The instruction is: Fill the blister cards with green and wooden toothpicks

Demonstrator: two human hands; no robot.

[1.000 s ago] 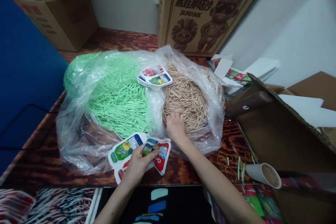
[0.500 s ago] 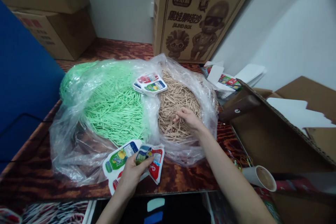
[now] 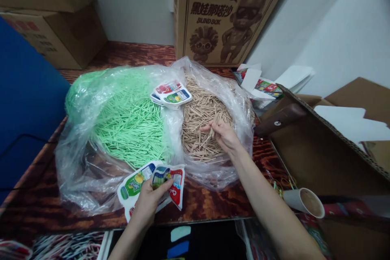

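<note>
right hand (image 3: 224, 135) shifted rightward since a second ago, grip pinched on some tan sticks (image 3: 217, 118) above the pile (image 3: 198, 107) in its clear bag (image 3: 210, 176), left hand (image 3: 149, 198) still clamped on folded printed cards (image 3: 177, 194)

A small workshop for hand work, by all appearances, fills a corner between pale walls (image 3: 131, 8). Clear bags of loose green sticks (image 3: 131, 130) and tan sticks (image 3: 201, 107) lie open side by side on a wood-grain table (image 3: 213, 203), in bulk beyond household use. Stacked cartons (image 3: 61, 36) stand at far left, and a tall brown carton (image 3: 210, 44) printed "BLIND BOX" rises at the far side. Printed soda-bottle cards (image 3: 175, 95) rest over the bags; at right, an open cardboard box (image 3: 301, 150) sits beside a paper cup (image 3: 309, 203).
</note>
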